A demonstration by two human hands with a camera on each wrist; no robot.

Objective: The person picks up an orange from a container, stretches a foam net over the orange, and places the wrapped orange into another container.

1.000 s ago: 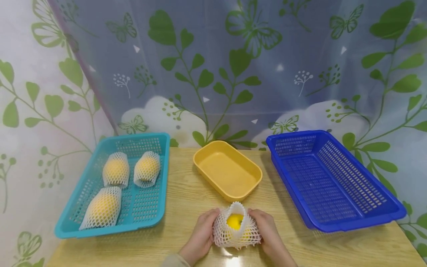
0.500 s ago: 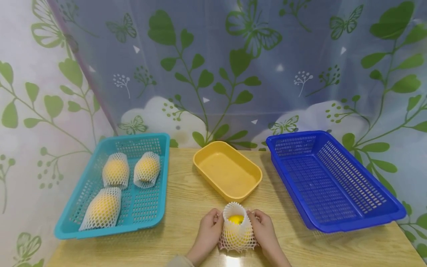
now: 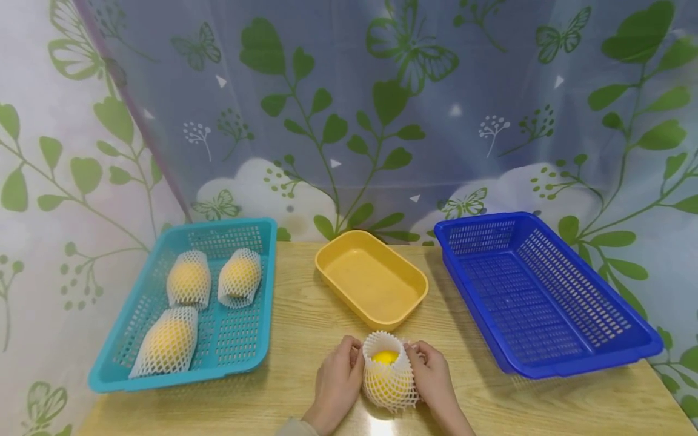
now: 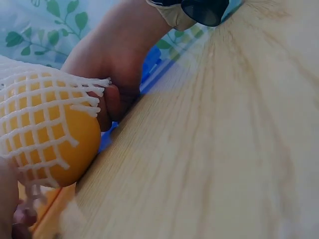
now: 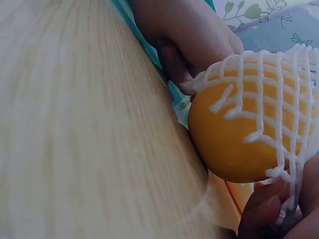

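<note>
A smooth yellow fruit (image 3: pixel 385 358) sits on the table at the near middle, inside a white foam net sleeve (image 3: pixel 389 393). The sleeve's upper end stands up as a round collar, with the fruit's top showing in it. My left hand (image 3: pixel 337 383) pinches the sleeve on the left side, and my right hand (image 3: pixel 437 380) pinches it on the right. In the left wrist view the bare lower part of the fruit (image 4: pixel 84 149) bulges past the net's frayed edge. From the right wrist the same fruit (image 5: pixel 222 142) shows close to the wood, strands stretched over it.
A turquoise basket (image 3: pixel 267 315) at left holds 3 yellow fruits in foam nets (image 3: pixel 188 281). Just beyond my hands stands a yellow tray (image 3: pixel 371 278). A dark blue basket (image 3: pixel 523 303) stands at right. Patterned curtain (image 3: pixel 338 109) hangs behind the wooden table (image 3: pixel 297 315).
The sleeve has gone from spread wide to drawn up narrow around the fruit, its collar rounder. My hands have come closer together and now pinch its sides.
</note>
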